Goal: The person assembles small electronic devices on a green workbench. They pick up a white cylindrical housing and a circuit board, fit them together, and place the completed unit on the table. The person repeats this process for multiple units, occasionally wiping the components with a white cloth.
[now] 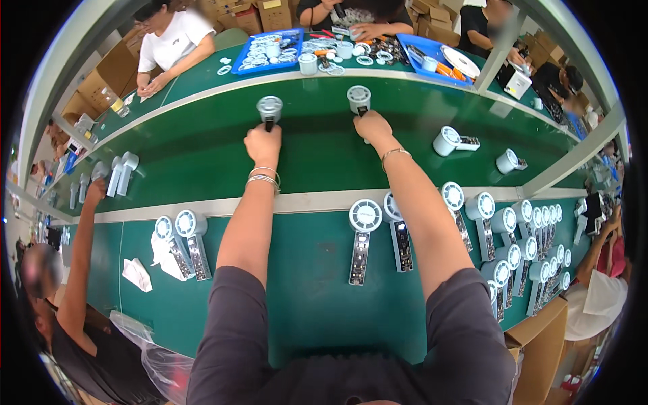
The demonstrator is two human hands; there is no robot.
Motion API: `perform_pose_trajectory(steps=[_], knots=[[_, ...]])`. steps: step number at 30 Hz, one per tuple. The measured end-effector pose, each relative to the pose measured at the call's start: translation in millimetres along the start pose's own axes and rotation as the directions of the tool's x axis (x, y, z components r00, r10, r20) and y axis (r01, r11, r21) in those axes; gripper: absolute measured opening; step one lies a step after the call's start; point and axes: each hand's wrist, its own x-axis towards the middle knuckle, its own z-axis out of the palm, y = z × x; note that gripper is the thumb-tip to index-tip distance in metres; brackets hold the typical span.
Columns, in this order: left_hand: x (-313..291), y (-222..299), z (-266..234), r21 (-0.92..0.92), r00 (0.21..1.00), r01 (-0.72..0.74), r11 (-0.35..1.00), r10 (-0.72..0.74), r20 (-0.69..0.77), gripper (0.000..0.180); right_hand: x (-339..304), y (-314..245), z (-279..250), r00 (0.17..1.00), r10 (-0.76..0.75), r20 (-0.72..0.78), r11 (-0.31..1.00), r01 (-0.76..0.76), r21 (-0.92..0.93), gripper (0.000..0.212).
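Fans [365,219] on green bench [307,277], boxes [275,12] beyond

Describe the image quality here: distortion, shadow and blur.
In the head view, the upper rail bows into an arch, with black around the round fisheye edge; also in the head view, a darker band, probably shadow, crosses the green surface near the left hand and right hand; again there, the far-left co-worker's head is smeared.

green workbench [310,304] | pale metal frame [498,54] | cardboard boxes [273,12] — piled beyond
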Motion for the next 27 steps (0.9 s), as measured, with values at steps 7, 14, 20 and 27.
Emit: perform_pose_trajectory(steps=[7, 14, 20, 27], knots=[[-36, 26, -47, -0.193, 0.930, -0.347, 0.918, 0.310, -0.198, 0.042, -82, -27, -64, 0.866, -0.416, -0.279, 0.858, 0.271, -0.437, 0.032], [-206, 72, -174, -0.404, 0.544, -0.541, 0.737, 0.673, 0.501, 0.041, -274, 19, -114, 0.887, -0.432, -0.161, 0.874, 0.368, -0.318, 0.032], [-219, 81, -141, -0.309, 0.639, -0.275, 0.910, 0.414, 0.649, 0.045, -263, 45, -93, 0.955, -0.168, 0.245, 0.888, 0.254, -0.384, 0.036], [-221, 58, -136, -0.594, 0.637, 0.437, 0.676, 0.234, 0.735, 0.031, -263, 74, -27, 0.997, -0.081, 0.016, 0.990, 0.082, -0.117, 0.038]])
